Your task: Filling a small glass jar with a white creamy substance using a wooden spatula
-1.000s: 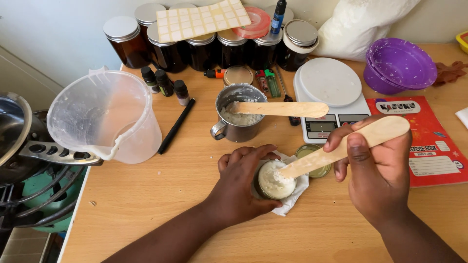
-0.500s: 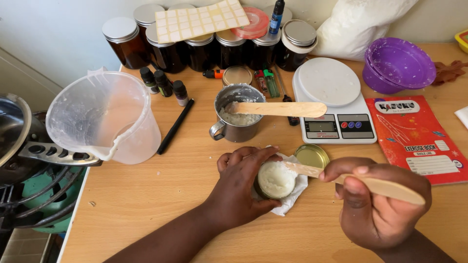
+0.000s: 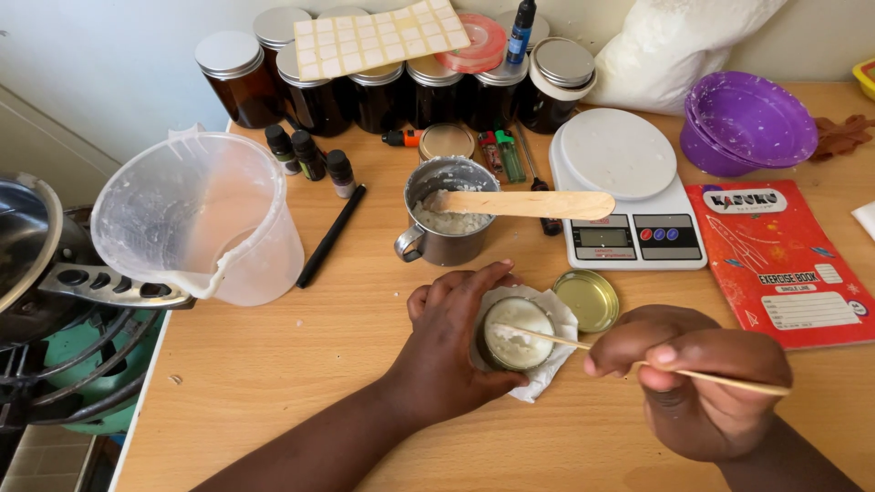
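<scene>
Light wooden table (image 3: 301,364) against pale wall (image 3: 109,64).

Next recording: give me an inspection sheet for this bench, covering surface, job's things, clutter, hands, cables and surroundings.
Surface: wooden table, a few white crumbs.
Job's things: small jar of white cream on a white tissue; wooden spatula, its tip in the jar; gold lid beside it.
Clutter: metal cup with a second spatula across it, plastic jug, scale, amber jars, purple bowls, red book, black pen.
Hands: left hand wraps the jar; right hand grips the spatula.
Cables: nothing seen.
Surroundings: stove with pan at left; white wall behind.
</scene>
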